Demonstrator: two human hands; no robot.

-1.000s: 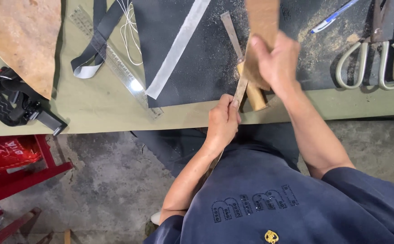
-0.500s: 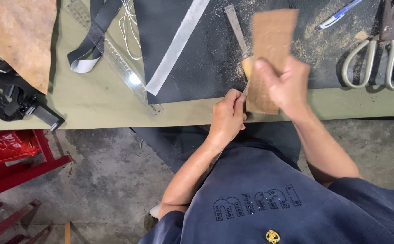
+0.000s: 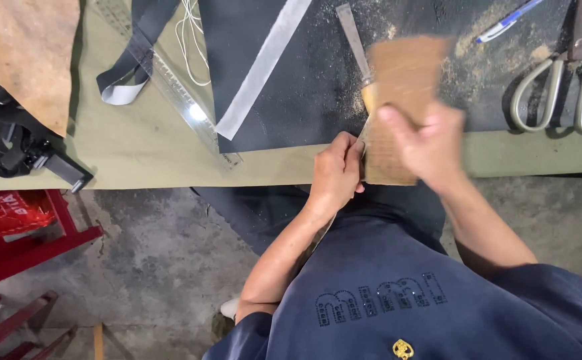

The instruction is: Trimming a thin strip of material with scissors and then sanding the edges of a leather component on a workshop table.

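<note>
My right hand (image 3: 431, 143) grips a brown rectangular sanding block (image 3: 401, 87), blurred by motion, over the table's front edge. My left hand (image 3: 336, 175) pinches a thin strip (image 3: 360, 137) at that edge, right beside the block; the strip runs down toward my body. A chisel (image 3: 352, 39) with a flat metal blade and pale wooden handle lies on the black mat (image 3: 291, 87) just behind the block. Sawdust is scattered on the mat.
A metal ruler (image 3: 178, 97), a grey strap (image 3: 131, 67), white cord and a pale strip lie at left-centre. Large scissors (image 3: 558, 73) and a blue pen (image 3: 504, 20) are at right. A brown leather piece (image 3: 24, 53) and a black clamp (image 3: 18, 147) sit far left. Red stool below.
My right hand has drawn the sanding block toward me along the strip, from well over the mat to the table's edge. My left hand has stayed in place.
</note>
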